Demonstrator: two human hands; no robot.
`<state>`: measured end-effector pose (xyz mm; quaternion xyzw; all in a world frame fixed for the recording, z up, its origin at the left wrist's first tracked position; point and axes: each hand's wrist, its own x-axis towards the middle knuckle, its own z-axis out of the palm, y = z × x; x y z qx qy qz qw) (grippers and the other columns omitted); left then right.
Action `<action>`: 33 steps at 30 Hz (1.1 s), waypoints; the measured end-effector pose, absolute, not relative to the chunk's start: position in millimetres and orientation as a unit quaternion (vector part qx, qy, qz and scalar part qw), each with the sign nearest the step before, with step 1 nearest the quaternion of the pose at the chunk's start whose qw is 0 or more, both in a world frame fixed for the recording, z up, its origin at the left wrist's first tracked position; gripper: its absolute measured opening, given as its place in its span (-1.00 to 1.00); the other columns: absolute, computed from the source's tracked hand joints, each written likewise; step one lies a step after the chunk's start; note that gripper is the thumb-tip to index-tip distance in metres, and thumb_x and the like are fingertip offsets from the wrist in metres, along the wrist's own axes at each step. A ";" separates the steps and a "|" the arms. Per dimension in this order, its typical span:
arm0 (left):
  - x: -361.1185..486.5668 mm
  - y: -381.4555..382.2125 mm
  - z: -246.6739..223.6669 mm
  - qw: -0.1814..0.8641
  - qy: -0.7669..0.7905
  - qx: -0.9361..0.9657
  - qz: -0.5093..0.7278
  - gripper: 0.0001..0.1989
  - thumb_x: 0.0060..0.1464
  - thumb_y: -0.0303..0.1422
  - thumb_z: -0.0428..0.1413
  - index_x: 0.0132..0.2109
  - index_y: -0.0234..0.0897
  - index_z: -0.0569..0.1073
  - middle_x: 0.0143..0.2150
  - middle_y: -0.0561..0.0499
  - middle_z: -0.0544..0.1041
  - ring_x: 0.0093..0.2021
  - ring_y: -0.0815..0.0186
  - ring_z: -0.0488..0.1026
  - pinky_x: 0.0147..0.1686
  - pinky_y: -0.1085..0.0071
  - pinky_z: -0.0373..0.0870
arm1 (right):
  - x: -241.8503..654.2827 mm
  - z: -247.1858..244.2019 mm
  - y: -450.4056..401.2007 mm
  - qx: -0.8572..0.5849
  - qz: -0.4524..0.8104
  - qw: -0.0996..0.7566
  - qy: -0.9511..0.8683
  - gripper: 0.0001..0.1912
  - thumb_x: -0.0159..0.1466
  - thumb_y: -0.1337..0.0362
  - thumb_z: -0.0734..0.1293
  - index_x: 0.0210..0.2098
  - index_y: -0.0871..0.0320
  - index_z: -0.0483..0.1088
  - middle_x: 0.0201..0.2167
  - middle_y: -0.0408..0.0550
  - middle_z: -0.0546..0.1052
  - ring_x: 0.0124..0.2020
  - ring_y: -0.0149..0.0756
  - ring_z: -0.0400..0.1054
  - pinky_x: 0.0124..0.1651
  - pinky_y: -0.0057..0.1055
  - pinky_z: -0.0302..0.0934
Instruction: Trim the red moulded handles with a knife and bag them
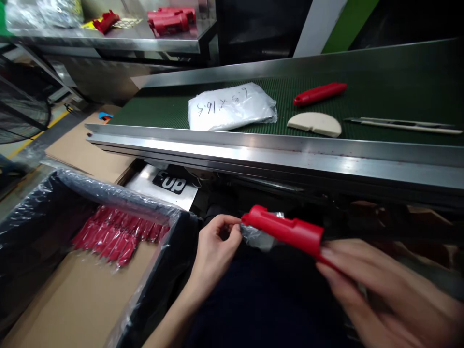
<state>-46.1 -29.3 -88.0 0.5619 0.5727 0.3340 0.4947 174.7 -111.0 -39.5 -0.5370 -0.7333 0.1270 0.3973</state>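
My right hand (373,285) grips the narrow tail of a red plastic part (286,229), a hollow tube-like piece, between thumb and fingers. The part slants up to the left in front of my body. At its far end, my left hand (219,241) is closed in a pinch on a small clear plastic bag (263,239). The bag hangs just below and behind the red part, which hides some of it. Whether the tip of the part is inside the bag's mouth, I cannot tell.
A green conveyor belt (163,104) with a metal edge carries a white packet of bags (232,107), another red part (319,94), a beige half-round piece (315,123) and a utility knife (402,124). A plastic-lined box (119,191) holds several bagged red parts (112,234).
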 end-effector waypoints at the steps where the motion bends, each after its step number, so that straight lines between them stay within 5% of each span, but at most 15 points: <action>1: -46.5 -29.3 -86.6 0.509 0.574 0.544 0.339 -0.87 0.13 -0.36 0.10 -0.28 -0.31 0.51 -0.41 0.02 0.50 -0.39 0.33 0.41 -0.41 0.50 0.30 | 172.7 -37.1 -108.5 -0.510 0.109 0.381 -0.763 -0.48 0.19 0.49 0.36 0.10 -0.03 0.38 -0.19 -0.08 0.55 -0.24 -0.27 0.46 -0.20 -0.34 0.39; 7: -45.9 -28.5 -80.8 0.564 0.574 0.462 0.373 -0.77 0.14 -0.25 0.15 -0.23 -0.37 0.53 -0.36 -0.02 0.50 -0.38 0.34 0.37 -0.36 0.47 0.31 | 171.9 -36.5 -100.3 -0.428 0.087 0.289 -0.852 -0.42 0.17 0.51 0.33 0.17 0.11 0.31 -0.17 0.01 0.58 -0.16 -0.22 0.48 -0.18 -0.28 0.41; 15: -49.1 -26.6 -82.2 0.607 0.547 0.419 0.396 -0.72 0.14 -0.22 0.18 -0.22 -0.41 0.53 -0.46 0.01 0.47 -0.44 0.37 0.35 -0.39 0.49 0.32 | 166.5 -36.7 -102.1 -0.398 -0.008 0.280 -0.874 -0.70 0.25 0.50 0.28 -0.03 0.21 0.42 -0.19 0.05 0.59 -0.13 -0.21 0.47 -0.10 -0.22 0.37; 23: -49.4 -27.7 -90.4 0.602 0.548 0.397 0.424 -0.73 0.15 -0.20 0.18 -0.20 -0.37 0.51 -0.44 0.02 0.46 -0.44 0.38 0.35 -0.38 0.49 0.31 | 161.8 -53.9 -111.8 -0.388 -0.024 0.260 -0.884 -0.69 0.33 0.53 0.18 0.00 0.26 0.42 -0.07 0.10 0.53 -0.01 -0.14 0.36 0.02 -0.10 0.25; 29: -54.6 -28.4 -90.4 0.594 0.535 0.422 0.429 -0.78 0.18 -0.25 0.16 -0.25 -0.35 0.50 -0.48 0.05 0.44 -0.44 0.39 0.34 -0.36 0.49 0.29 | 152.9 -57.9 -102.9 -0.375 -0.007 0.259 -0.890 -0.67 0.38 0.50 0.08 -0.06 0.34 0.43 -0.09 0.13 0.54 -0.08 -0.12 0.38 -0.03 -0.11 0.24; 33: -54.8 -25.7 -79.4 0.574 0.517 0.459 0.439 -0.80 0.19 -0.28 0.17 -0.33 -0.33 0.50 -0.48 0.07 0.41 -0.42 0.41 0.33 -0.35 0.54 0.25 | 151.7 -67.2 -94.5 -0.335 0.023 0.199 -0.921 -0.68 0.36 0.53 0.09 -0.16 0.29 0.46 -0.27 0.01 0.57 -0.22 -0.21 0.42 -0.08 -0.13 0.25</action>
